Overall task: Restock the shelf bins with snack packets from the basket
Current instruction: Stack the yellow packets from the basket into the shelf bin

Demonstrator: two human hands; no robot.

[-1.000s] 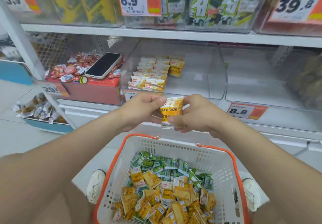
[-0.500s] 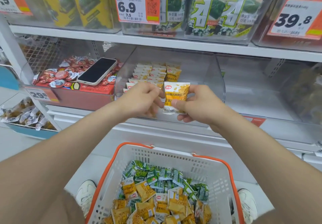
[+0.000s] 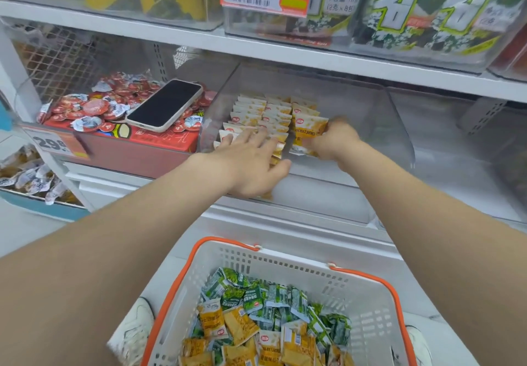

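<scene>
- Down low, the white basket (image 3: 299,268) is heaped with yellow and green snack packets (image 3: 256,317).
- clear bin (image 3: 370,120) above it holds neat packet rows (image 3: 265,112).
- left hand (image 3: 248,163) lies flat, fingers relaxed, on those rows.
- right hand (image 3: 336,140) grips one yellow packet (image 3: 309,129), upright inside the bin.

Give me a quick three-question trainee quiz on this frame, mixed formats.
1. True or false: the smartphone lies inside the clear bin.
2. Which hand pinches the yellow packet at the bin? A: left hand. B: right hand. C: neither.
3. Fill in: the basket holds yellow and ___ packets.

Key:
1. False; it lies on the red-wrapped snacks in the next box.
2. B; the left hand rests flat on the packet rows.
3. Green packets.
</scene>
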